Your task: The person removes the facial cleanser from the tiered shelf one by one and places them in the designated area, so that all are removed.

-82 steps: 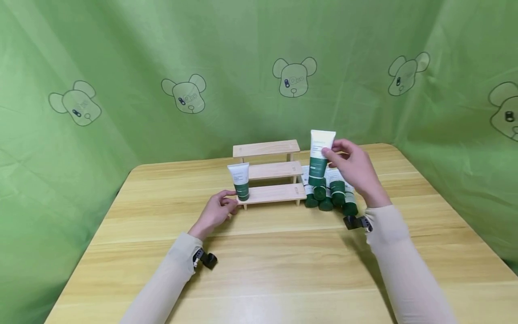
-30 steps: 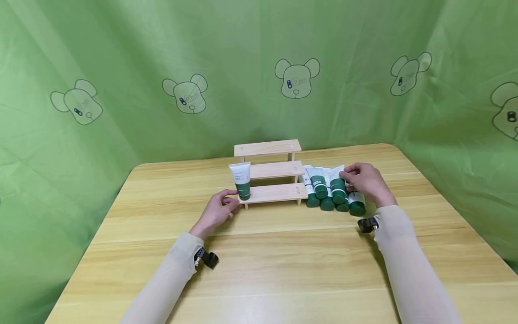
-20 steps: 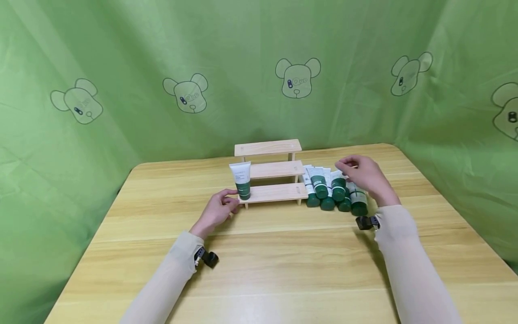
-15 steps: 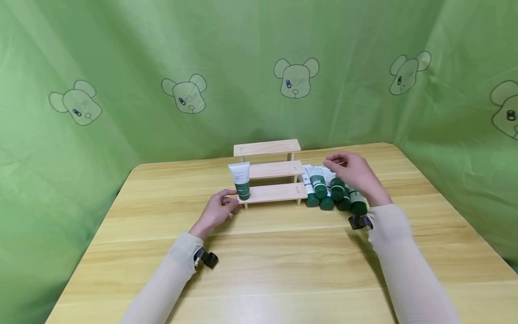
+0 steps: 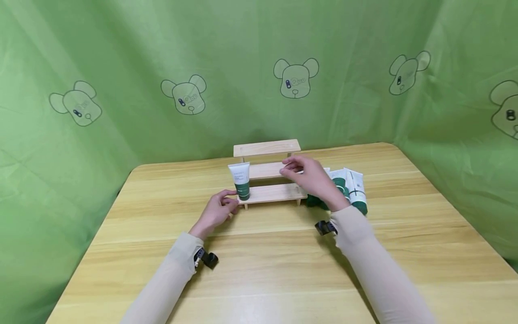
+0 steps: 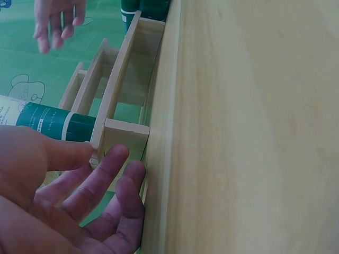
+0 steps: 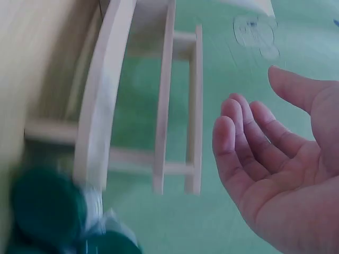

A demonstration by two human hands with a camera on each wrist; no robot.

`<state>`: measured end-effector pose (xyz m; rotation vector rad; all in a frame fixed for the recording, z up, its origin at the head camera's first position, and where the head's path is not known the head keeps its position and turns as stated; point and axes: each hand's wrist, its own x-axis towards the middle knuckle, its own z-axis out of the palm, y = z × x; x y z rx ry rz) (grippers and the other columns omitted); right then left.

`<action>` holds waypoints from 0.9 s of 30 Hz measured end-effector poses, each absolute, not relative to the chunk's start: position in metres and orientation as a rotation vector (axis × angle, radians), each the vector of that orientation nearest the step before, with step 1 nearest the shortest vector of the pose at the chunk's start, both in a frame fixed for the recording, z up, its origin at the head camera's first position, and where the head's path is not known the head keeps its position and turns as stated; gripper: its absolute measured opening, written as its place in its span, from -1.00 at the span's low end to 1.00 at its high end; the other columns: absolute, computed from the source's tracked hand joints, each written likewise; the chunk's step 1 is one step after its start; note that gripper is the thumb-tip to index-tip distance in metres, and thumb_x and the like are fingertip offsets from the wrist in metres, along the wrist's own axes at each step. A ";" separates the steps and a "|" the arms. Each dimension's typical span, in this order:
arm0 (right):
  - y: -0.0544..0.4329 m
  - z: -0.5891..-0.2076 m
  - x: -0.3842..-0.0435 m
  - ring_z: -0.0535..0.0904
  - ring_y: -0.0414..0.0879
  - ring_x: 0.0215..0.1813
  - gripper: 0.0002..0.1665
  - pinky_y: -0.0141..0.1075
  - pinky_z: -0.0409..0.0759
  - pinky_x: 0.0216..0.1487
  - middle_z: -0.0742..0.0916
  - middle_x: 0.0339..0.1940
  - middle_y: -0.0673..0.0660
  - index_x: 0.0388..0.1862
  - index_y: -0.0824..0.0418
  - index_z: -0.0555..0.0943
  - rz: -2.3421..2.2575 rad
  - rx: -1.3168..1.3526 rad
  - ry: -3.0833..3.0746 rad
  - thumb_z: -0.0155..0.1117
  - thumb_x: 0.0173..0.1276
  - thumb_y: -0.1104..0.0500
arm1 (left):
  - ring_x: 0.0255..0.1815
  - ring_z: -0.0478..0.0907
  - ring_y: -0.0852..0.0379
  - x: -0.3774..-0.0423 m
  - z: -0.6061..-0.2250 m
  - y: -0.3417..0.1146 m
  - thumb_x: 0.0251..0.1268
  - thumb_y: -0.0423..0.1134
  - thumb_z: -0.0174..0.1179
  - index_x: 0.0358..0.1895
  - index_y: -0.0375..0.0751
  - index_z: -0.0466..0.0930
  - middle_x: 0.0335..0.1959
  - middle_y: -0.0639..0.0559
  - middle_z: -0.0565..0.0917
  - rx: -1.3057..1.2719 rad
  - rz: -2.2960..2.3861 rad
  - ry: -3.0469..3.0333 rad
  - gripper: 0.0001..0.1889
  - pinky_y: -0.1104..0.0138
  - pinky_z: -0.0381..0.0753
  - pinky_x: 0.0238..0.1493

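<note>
A three-tier wooden display stand (image 5: 277, 192) stands on the table, seen side-on in the left wrist view. One white and green squeeze tube (image 5: 239, 181) stands cap down at the left end of its lowest step. My left hand (image 5: 216, 210) holds that end; in the left wrist view the thumb lies at the plank's edge with fingers below, close to the tube's cap. My right hand (image 5: 310, 177) hovers over the stand's right part, in front of the middle step. Its palm and parted fingers are empty in the right wrist view.
Several more squeeze tubes (image 5: 357, 191) lie piled right of the stand, partly hidden behind my right forearm. Their green caps (image 7: 47, 206) show at the stand's end in the right wrist view. A green curtain (image 5: 243, 54) hangs behind the wooden table (image 5: 259, 270).
My right hand held a tube up over the pile earlier, then was at the pile. It has since moved left, empty, over the stand. The left hand stays put.
</note>
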<state>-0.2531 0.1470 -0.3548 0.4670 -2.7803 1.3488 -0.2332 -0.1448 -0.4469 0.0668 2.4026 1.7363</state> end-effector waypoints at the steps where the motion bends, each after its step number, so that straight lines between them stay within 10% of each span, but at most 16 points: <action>1: 0.141 -0.355 -0.253 0.64 0.05 0.07 -0.51 -0.10 0.62 0.06 0.76 0.01 0.16 0.24 0.26 0.60 1.357 0.485 -2.778 0.32 0.49 -0.01 | -0.20 0.70 -0.03 -0.233 -0.447 -0.145 0.50 -0.33 0.17 0.36 -0.22 0.50 -0.05 -0.21 0.76 0.069 1.737 2.402 -0.59 0.34 0.59 -0.35; 27: 0.052 -0.396 -0.257 0.68 0.01 0.14 -0.53 -0.09 0.62 0.23 0.74 0.12 0.13 0.26 0.13 0.59 1.667 0.557 -2.647 0.41 0.42 0.08 | -0.20 0.70 0.01 -0.232 -0.445 -0.144 0.53 -0.31 0.15 0.36 -0.19 0.50 -0.02 -0.22 0.77 0.063 1.725 2.403 -0.60 0.35 0.62 -0.32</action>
